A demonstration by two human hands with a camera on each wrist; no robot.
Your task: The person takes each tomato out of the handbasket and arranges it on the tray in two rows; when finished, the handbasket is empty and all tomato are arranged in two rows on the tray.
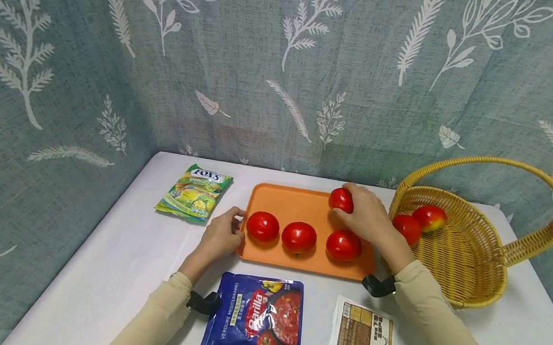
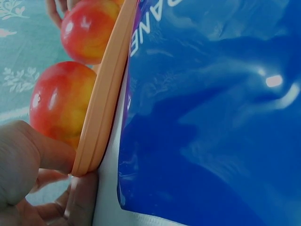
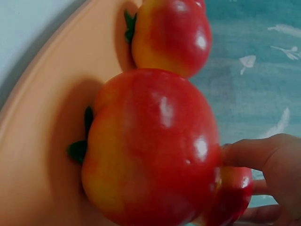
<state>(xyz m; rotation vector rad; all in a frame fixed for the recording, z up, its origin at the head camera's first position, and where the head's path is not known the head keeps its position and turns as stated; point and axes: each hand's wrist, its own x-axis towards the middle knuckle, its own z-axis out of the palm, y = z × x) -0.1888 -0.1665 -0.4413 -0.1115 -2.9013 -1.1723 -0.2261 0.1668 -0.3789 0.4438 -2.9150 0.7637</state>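
Observation:
An orange tray (image 1: 291,202) lies on the white table with a front row of red tomatoes: a left one (image 1: 263,227), a middle one (image 1: 299,237) and a right one (image 1: 344,245). My left hand (image 1: 221,236) pinches the tray's left rim, thumb on top and fingers below, as the left wrist view shows. At the tray's back right, my right hand (image 1: 366,210) holds another tomato (image 1: 341,200) between thumb and fingers. In the right wrist view, a large tomato (image 3: 150,146) with green leaves partly hides the held one (image 3: 233,193).
A yellow wicker basket (image 1: 488,293) with a tall handle stands to the right, with more red fruit (image 1: 430,218) inside. A green FOX'S candy bag (image 1: 195,192) lies back left. In front are a blue Barilla pouch (image 1: 255,317) and a white-and-brown packet (image 1: 364,336).

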